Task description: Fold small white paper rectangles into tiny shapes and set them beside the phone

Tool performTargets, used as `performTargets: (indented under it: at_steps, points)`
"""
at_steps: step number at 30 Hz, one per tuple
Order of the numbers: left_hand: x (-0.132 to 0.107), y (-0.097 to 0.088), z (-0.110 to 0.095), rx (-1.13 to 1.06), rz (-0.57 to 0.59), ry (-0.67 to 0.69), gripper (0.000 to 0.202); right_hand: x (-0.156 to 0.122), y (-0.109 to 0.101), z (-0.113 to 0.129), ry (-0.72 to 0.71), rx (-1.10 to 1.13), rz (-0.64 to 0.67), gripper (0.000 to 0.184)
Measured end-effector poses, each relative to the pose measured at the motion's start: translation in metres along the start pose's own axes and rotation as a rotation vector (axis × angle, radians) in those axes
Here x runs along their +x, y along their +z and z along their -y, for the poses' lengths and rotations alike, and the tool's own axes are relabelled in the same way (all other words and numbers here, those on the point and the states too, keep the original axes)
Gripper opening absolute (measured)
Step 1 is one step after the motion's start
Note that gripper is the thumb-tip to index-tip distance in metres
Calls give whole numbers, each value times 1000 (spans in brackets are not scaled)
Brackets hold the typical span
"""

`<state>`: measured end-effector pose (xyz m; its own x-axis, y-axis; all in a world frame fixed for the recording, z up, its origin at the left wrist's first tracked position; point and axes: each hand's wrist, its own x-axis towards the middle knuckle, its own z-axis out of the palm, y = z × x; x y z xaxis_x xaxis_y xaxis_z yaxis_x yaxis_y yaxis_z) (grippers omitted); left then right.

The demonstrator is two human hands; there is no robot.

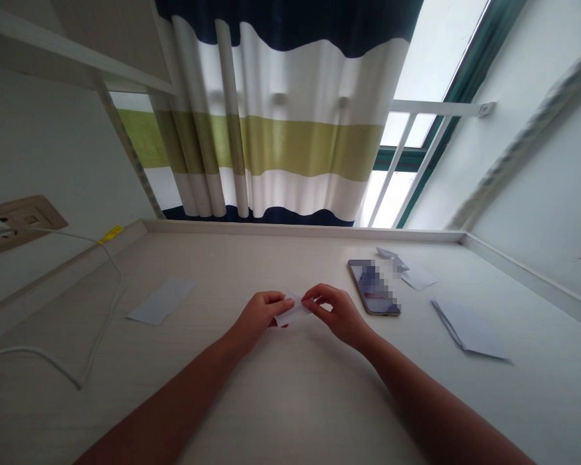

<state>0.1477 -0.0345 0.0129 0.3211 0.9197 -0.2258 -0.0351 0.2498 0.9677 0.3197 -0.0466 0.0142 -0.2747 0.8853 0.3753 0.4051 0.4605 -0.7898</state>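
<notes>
Between my two hands, a small piece of white paper (291, 312) is held just above the desk. My left hand (264, 311) grips its left side, thumb on top and fingers underneath. At the paper's upper right corner, my right hand (336, 310) pinches with thumb and index finger. The paper looks folded, but its exact shape is partly hidden by my fingers. A phone (375, 287) lies just to the right of my right hand, its screen blurred out.
On the pale desk (271, 400), a flat paper sheet (162, 301) lies left and a paper stack (472, 330) right. Behind the phone are folded paper pieces (416, 276). A white cable (111, 303) runs from the wall socket (19, 223). A raised edge borders the desk before the curtain (310, 148).
</notes>
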Motion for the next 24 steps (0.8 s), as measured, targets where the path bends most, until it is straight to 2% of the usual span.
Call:
performTargets:
  at_steps: [10,17,20,24]
  points:
    - [-1,3,2,4,46,15,32,-2,4,0,59,-26,-59,7]
    - [0,3,2,115,48,38,29,-2,5,0,58,-17,-82,7]
    - [0,3,1,135,24,48,28,-2,7,-1,84,47,-84,8]
    - [-2,4,0,167,8,95,27,1,9,-6,171,266,-65,16]
